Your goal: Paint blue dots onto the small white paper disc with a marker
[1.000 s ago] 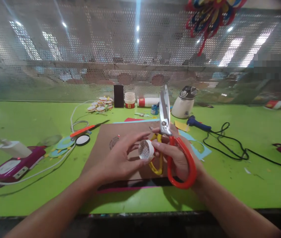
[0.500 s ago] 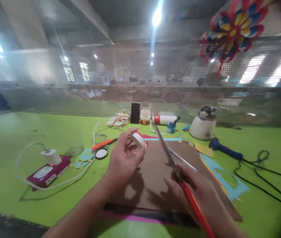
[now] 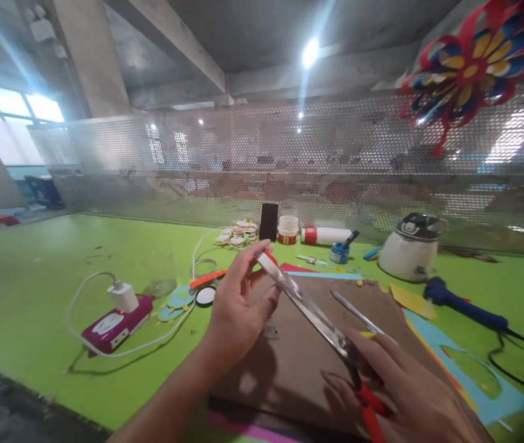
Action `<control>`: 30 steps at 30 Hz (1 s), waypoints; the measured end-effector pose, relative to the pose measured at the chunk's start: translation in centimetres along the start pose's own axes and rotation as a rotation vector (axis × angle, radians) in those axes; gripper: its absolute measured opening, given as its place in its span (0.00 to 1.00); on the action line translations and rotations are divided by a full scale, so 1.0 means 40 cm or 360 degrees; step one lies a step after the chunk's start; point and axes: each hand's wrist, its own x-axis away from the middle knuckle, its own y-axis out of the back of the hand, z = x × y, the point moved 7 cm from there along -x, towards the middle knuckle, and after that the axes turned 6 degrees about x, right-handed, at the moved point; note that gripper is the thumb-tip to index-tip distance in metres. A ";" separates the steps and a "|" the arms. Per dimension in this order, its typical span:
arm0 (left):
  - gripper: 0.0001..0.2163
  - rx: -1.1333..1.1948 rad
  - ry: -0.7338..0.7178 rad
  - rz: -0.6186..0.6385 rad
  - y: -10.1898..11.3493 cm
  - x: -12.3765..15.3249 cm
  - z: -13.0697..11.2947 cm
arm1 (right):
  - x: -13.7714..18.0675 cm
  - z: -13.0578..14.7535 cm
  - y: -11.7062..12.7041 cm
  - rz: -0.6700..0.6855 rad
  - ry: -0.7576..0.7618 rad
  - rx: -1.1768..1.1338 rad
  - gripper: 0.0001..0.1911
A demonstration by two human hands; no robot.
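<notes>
My left hand [image 3: 238,301], at mid-frame, pinches a small white strip-like piece with some red on it [image 3: 267,263] between thumb and fingers. Much of that piece is hidden by the fingers and the blades. My right hand [image 3: 404,375] grips a pair of scissors [image 3: 319,315] with red handles. The blades point up and left, lie almost together, and their tips reach the white piece; whether they touch it I cannot tell. Beneath both hands lies a brown board [image 3: 296,363], with a silver pen-like tool [image 3: 358,312] on its right part.
Left on the green table [image 3: 35,320] are a purple power strip [image 3: 116,329] with a white charger, blue paper discs [image 3: 181,297] and an orange cutter [image 3: 207,280]. A phone [image 3: 269,221], tubs and blue bottle [image 3: 339,253] stand behind. A blue-handled corded tool [image 3: 467,306] lies right.
The scissors have come down and left, their tips now at the white piece in my left hand. The view has shifted, so the table things appear further right.
</notes>
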 end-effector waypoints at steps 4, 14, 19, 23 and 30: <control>0.22 -0.0047 0.0007 -0.0003 0.004 -0.005 -0.003 | -0.002 -0.003 0.008 -0.0012 -0.0008 0.0030 0.21; 0.23 -0.0354 -0.0007 0.0071 0.018 -0.017 -0.014 | -0.005 -0.019 0.013 0.0063 -0.0017 0.0024 0.20; 0.22 -0.0400 0.0036 0.0194 0.009 -0.016 -0.021 | -0.016 -0.029 0.011 0.0163 -0.0068 -0.0101 0.16; 0.22 -0.0363 0.0102 0.0301 -0.002 -0.011 -0.018 | -0.015 -0.034 0.009 0.0279 -0.0132 -0.0218 0.13; 0.23 -0.0446 0.0086 0.0268 0.003 -0.009 -0.011 | -0.017 -0.035 0.017 0.0277 -0.0197 -0.0267 0.11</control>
